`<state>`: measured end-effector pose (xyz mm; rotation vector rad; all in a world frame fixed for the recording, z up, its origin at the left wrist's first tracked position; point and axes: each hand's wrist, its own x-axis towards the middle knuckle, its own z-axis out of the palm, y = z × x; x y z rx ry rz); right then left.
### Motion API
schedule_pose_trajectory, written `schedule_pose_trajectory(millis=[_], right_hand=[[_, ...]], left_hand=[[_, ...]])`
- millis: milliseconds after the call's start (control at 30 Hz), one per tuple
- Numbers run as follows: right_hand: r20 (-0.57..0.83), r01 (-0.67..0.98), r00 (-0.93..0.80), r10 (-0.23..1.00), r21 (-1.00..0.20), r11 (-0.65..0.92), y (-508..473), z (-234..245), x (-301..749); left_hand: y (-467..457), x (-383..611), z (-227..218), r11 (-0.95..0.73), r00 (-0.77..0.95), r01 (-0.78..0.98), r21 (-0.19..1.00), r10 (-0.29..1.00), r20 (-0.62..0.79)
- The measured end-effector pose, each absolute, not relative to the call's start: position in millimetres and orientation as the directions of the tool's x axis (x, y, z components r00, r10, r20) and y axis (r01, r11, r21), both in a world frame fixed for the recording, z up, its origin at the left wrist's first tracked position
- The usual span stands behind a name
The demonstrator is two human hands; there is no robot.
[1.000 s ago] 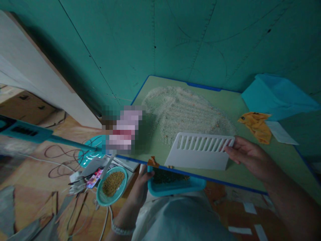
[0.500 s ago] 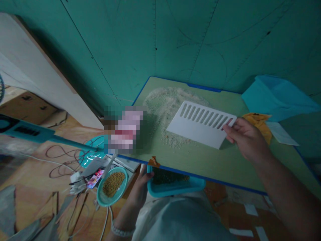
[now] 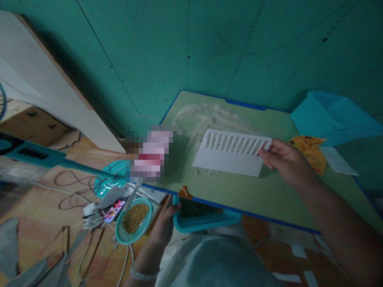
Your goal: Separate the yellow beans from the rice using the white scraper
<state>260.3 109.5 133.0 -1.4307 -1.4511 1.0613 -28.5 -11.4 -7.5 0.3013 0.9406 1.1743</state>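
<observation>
My right hand (image 3: 281, 161) grips one end of a flat white plastic scraper (image 3: 227, 161) with a row of slots along its upper part. The scraper stands tilted over the green tabletop (image 3: 254, 195), across the near part of a spread of pale grains (image 3: 206, 115). Some grains show in front of its lower edge. Below the table's front edge, my left hand (image 3: 166, 219) holds the left end of a teal tub (image 3: 206, 227), its thumb over the rim. Dark contents lie inside the tub; the table hides part of it.
A blurred-out pink item (image 3: 152, 155) sits at the table's left edge. To the right are a teal bin (image 3: 332, 115), an orange cloth (image 3: 311, 153) and a white sheet (image 3: 339, 161). Lower left stand a bowl of yellowish grains (image 3: 134, 219), a phone (image 3: 114, 211), cables and a teal fan (image 3: 38, 155).
My right hand has moved the scraper a little left and toward me, its slotted edge now lower and more level. My left hand still holds the tub.
</observation>
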Motion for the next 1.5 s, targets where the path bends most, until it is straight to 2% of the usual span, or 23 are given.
schedule_pose_trajectory(millis=[267, 467, 667, 833, 1033, 1133, 1267, 1500], right_hand=[[-0.104, 0.340, -0.093, 0.990, -0.938, -0.067, 103.1, 135.9, 251.7], [-0.144, 0.327, -0.083, 0.986, -0.939, -0.110, 96.8, 135.8, 254.5], [-0.174, 0.302, -0.085, 0.981, -0.943, -0.141, 87.2, 136.5, 254.3], [-0.167, 0.283, -0.001, 0.986, -0.946, -0.160, 78.9, 131.6, 269.6], [-0.027, 0.238, 0.234, 0.972, -0.968, -0.084, 79.9, 119.6, 312.1], [-0.009, 0.229, 0.318, 0.948, -0.970, -0.086, 77.9, 118.4, 329.4], [-0.066, 0.249, 0.351, 0.934, -0.955, -0.161, 70.7, 118.8, 341.7], [-0.121, 0.275, 0.318, 0.940, -0.937, -0.214, 63.1, 115.7, 342.7]], left_hand=[[-10.2, -28.4, -5.6, 0.402, 0.060, -0.667, 0.628, 0.869, -0.492], [-10.4, -29.5, -7.8, 0.407, 0.074, -0.676, 0.614, 0.867, -0.493], [-9.7, -30.8, -7.2, 0.374, 0.056, -0.659, 0.653, 0.890, -0.453], [-7.9, -29.6, -1.6, 0.381, 0.042, -0.639, 0.668, 0.885, -0.464], [-9.8, -25.8, -6.9, 0.427, 0.069, -0.665, 0.613, 0.853, -0.518], [-7.8, -24.0, -13.1, 0.422, 0.069, -0.650, 0.632, 0.861, -0.504], [-3.4, -20.4, -17.5, 0.428, 0.069, -0.625, 0.653, 0.863, -0.500], [-6.6, -9.4, -7.4, 0.465, 0.091, -0.633, 0.619, 0.838, -0.537]])
